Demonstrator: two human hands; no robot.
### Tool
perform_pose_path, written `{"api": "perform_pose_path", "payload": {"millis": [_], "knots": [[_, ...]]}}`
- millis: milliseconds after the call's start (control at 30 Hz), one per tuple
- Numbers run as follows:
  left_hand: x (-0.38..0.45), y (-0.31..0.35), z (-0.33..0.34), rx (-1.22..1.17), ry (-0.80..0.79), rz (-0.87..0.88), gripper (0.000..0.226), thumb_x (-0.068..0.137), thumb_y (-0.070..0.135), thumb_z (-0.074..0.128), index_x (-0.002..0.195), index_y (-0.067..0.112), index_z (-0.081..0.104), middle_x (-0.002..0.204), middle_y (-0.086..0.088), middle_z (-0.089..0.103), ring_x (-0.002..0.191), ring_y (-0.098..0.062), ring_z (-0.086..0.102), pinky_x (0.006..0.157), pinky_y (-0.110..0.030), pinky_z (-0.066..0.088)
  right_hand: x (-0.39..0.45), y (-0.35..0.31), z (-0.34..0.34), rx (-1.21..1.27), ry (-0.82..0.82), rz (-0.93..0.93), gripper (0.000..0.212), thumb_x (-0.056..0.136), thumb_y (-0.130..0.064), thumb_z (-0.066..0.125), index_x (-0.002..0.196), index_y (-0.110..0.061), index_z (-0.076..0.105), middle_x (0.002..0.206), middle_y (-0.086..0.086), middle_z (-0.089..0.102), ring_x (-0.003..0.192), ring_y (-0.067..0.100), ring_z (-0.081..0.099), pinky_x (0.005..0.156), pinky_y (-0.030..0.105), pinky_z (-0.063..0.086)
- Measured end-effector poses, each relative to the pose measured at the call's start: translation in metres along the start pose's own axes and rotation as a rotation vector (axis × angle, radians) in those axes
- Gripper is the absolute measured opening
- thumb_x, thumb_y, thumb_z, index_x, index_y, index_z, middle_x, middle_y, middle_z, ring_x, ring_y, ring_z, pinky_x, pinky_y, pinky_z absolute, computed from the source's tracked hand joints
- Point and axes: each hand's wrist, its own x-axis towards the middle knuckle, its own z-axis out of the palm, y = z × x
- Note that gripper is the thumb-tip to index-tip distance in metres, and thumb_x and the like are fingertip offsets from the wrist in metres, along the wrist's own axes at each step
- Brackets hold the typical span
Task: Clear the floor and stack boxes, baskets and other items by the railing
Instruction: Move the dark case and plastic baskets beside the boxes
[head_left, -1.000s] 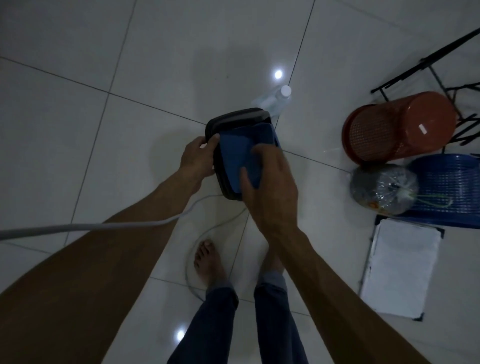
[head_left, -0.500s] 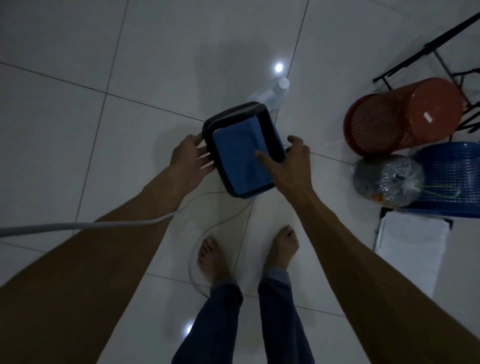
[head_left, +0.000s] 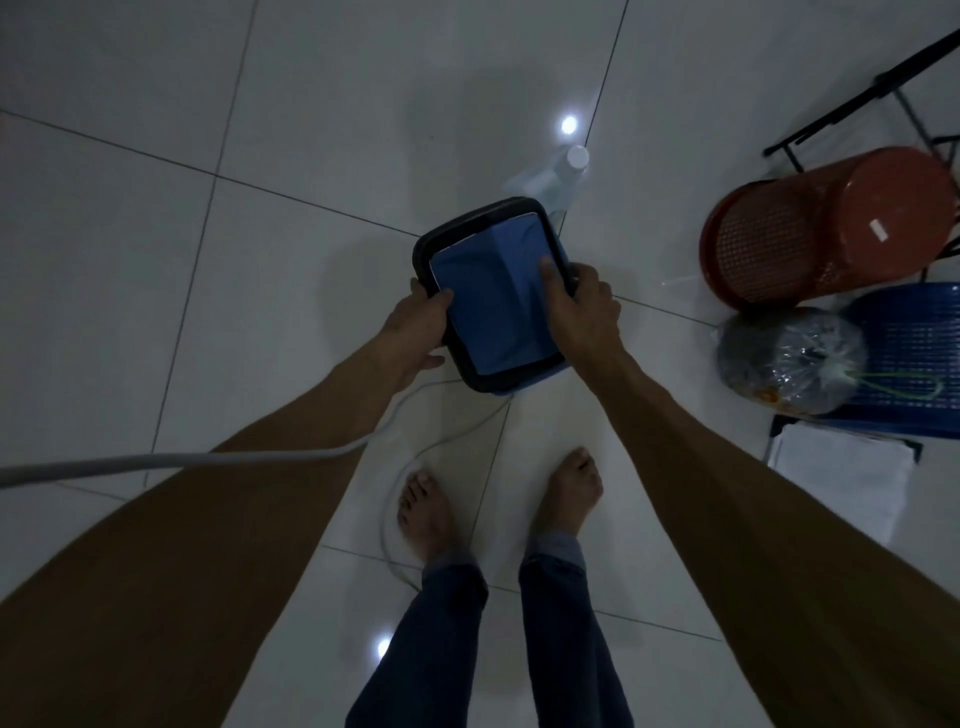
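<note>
A dark-rimmed tray (head_left: 422, 254) with a blue cloth (head_left: 493, 306) folded inside it is held above the tiled floor (head_left: 182, 130), in front of the person and over their bare feet (head_left: 426, 512). The left hand (head_left: 415, 332) has its grip closed on the tray's left edge, thumb over the rim and fingers beneath. The right hand (head_left: 584, 312) holds the right edge, its grip closed there with the thumb pressing down on the cloth. A white cable (head_left: 208, 460) runs from the left edge of the view across the left forearm and loops on the floor by the feet. Just beyond the tray a white bottle (head_left: 563, 171) stands on the floor. Off to the right a red mesh basket (head_left: 810, 228) lies on its side, near a blue basket (head_left: 914, 353) with a tied clear plastic bag (head_left: 789, 358) against it. Below them lies a white flat sheet (head_left: 841, 483) on a dark board, and black metal legs (head_left: 857, 98) show at the upper right
</note>
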Motion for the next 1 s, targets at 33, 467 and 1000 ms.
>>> {"api": "perform_pose_path", "payload": {"millis": [33, 467, 1000], "knots": [[0.001, 0.001, 0.000, 0.014, 0.009, -0.006, 0.066, 0.101, 0.047, 0.047, 0.159, 0.035, 0.016, 0.140, 0.000, 0.055, 0.113, -0.019, 0.060, 0.093, -0.038, 0.055, 0.003, 0.002, -0.003, -0.030, 0.032, 0.008, 0.066, 0.101, -0.056, 0.041, 0.149, -0.011, 0.037, 0.146, 0.020, 0.041, 0.135, 0.035, 0.037, 0.116, 0.046, 0.028], [-0.006, -0.006, -0.001, 0.086, 0.031, 0.020, 0.051, 0.103, 0.035, 0.052, 0.151, 0.027, 0.037, 0.124, -0.006, 0.065, 0.102, -0.027, 0.070, 0.093, -0.039, 0.057, 0.012, 0.030, -0.026, -0.217, 0.112, -0.254, 0.030, 0.102, -0.026, 0.051, 0.123, -0.010, 0.066, 0.109, 0.013, 0.066, 0.092, 0.023, 0.062, 0.071, 0.020, 0.035], [0.018, -0.015, 0.018, 0.191, 0.128, 0.066, 0.057, 0.102, 0.044, 0.046, 0.154, 0.023, 0.035, 0.134, -0.004, 0.060, 0.102, -0.023, 0.068, 0.079, -0.037, 0.062, 0.023, 0.045, -0.018, -0.088, 0.060, -0.246, 0.045, 0.102, -0.020, 0.053, 0.146, -0.017, 0.046, 0.133, 0.006, 0.058, 0.104, 0.015, 0.058, 0.089, 0.028, 0.049]]}}
